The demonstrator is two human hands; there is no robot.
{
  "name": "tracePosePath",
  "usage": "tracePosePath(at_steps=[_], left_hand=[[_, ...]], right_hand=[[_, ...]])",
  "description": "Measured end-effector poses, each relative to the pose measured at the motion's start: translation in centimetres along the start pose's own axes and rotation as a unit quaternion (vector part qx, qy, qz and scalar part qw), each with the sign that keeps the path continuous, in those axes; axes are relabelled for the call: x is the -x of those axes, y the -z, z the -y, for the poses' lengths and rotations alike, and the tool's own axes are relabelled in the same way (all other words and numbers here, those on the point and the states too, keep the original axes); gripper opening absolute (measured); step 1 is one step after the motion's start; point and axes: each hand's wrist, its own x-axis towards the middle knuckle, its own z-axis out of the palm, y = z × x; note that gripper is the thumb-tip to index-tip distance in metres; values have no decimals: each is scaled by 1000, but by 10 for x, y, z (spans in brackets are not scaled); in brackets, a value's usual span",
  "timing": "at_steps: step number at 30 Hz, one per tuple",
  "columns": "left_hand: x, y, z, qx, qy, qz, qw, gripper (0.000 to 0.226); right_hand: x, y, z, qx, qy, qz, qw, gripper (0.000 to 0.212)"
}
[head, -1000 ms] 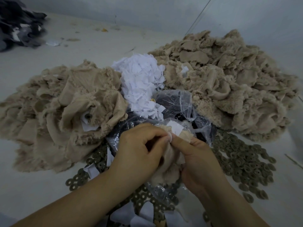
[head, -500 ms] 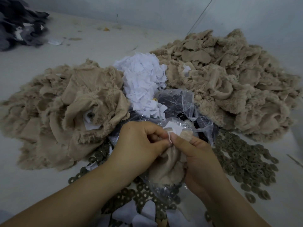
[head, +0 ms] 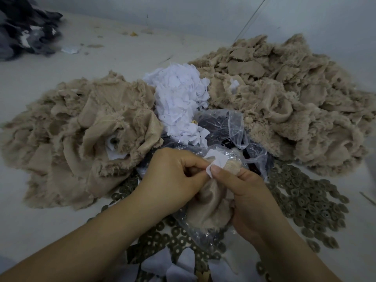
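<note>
Left hand [head: 173,180] pinches the white paper [head: 218,159], and right hand [head: 246,194] grips the fur piece [head: 209,208] near the surface's front edge. More paper shows than a second ago, so it's likely peeling off.

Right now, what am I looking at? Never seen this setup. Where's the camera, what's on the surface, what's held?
No machine: these are a person's two bare hands, filmed by one wide-angle camera worn on their head, looking down. The left hand pinches a small white slip. The right hand grips a beige fabric piece, thumb on the slip. On the pale surface lie beige fabric heaps, a white scrap pile, clear plastic bags and many dark ring-shaped discs.
</note>
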Motion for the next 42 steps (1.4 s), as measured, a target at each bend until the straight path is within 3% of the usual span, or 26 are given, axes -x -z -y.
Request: tracePosePath(at_steps=[3,10,16,24,31,33,36,38,40,42], left_hand=[[-4,2,0,-3,17,22,1000,13],[-4,5,4,191,101,25,976,19],[-5,4,6,199,88,-10,976,10],[-2,1,2,92,0,-63,994,18],[-4,1,5,-54,-35,-10,998,7],[-4,0,5,-65,-44,-25,997,8],[0,-2,3,-130,-127,-55,982,6],[3,-4,2,-217,-195,-61,955,7],[4,-7,2,-272,-221,-63,935,14],[5,-9,1,-273,-210,-61,937,13]], right_hand=[[-1,1,-1,-15,-7,0,1000,42],[-1,-5,0,-98,-45,42,993,47],[-2,-1,1,-119,-49,14,992,45],[-1,-2,-1,-93,-33,-12,995,44],[0,-5,1,-83,-32,-32,996,42],[1,-6,2,-83,-31,-32,996,42],[1,-6,2,-86,-27,-35,995,39],[1,-6,2,-87,-26,-42,995,38],[1,-6,2,-87,-28,-40,995,40],[2,-6,1,-89,-27,-36,995,42]])
